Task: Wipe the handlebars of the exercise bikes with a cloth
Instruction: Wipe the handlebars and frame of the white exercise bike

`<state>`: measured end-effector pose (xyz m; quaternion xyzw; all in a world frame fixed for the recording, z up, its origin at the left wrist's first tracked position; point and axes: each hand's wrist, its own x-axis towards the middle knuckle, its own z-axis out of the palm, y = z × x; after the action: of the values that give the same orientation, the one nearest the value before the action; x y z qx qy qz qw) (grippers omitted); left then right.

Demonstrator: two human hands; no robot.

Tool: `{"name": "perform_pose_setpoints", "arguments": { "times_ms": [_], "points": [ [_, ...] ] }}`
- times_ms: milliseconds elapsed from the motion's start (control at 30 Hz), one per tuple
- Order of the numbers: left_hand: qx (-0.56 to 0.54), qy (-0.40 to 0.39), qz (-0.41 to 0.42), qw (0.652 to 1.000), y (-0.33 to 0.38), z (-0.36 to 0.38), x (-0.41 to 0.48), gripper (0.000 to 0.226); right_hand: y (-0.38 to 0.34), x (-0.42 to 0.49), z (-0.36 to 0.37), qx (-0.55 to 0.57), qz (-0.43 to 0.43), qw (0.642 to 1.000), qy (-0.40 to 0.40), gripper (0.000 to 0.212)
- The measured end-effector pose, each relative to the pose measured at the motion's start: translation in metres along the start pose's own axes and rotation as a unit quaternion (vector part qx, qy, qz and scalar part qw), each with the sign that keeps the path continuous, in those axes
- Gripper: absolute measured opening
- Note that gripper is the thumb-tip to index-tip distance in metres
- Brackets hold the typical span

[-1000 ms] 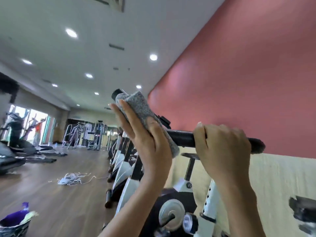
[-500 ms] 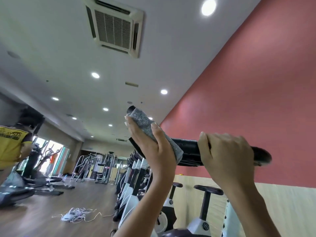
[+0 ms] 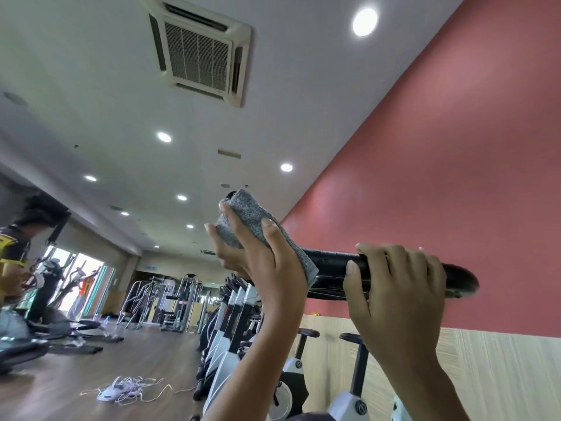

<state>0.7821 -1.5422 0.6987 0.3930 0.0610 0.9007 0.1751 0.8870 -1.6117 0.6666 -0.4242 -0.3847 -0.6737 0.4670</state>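
A black handlebar (image 3: 331, 264) of an exercise bike runs across the middle of the head view, its right end pointing at the red wall. My left hand (image 3: 261, 256) grips a grey cloth (image 3: 252, 212) wrapped round the bar's upturned left end, whose black tip just shows above the cloth. My right hand (image 3: 394, 287) grips the bar near its right end, fingers curled over the top. The stretch of bar between my hands is bare.
A row of white-and-black exercise bikes (image 3: 230, 323) lines the red wall (image 3: 440, 177), with saddles (image 3: 352, 338) below my arms. A tangle of white cord (image 3: 121, 390) lies on the wooden floor. A person in a yellow and black shirt (image 3: 13, 253) stands far left by elliptical machines.
The camera has tilted upward, showing more ceiling and the air-conditioning unit. My left hand and the cloth have slid up toward the bar's left tip. My right hand keeps its grip.
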Motion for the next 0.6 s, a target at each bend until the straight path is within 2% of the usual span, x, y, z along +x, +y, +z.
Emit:
{"name": "perform_pose_setpoints", "arguments": {
  "times_ms": [300, 433, 600],
  "points": [
    [-0.031, -0.019, 0.022, 0.999, 0.007, 0.003, -0.006, 0.070, -0.006, 0.001, 0.000, -0.013, 0.022, 1.000, 0.003, 0.039],
    [-0.052, 0.009, 0.016, 0.998, -0.004, 0.007, 0.008, 0.070, -0.007, 0.002, 0.001, -0.011, 0.020, 1.000, 0.000, 0.036],
    [-0.048, -0.005, 0.051, 0.998, -0.006, 0.007, -0.010, 0.071, -0.008, 0.001, 0.004, -0.023, 0.021, 0.999, 0.014, 0.035]
  ]
}}
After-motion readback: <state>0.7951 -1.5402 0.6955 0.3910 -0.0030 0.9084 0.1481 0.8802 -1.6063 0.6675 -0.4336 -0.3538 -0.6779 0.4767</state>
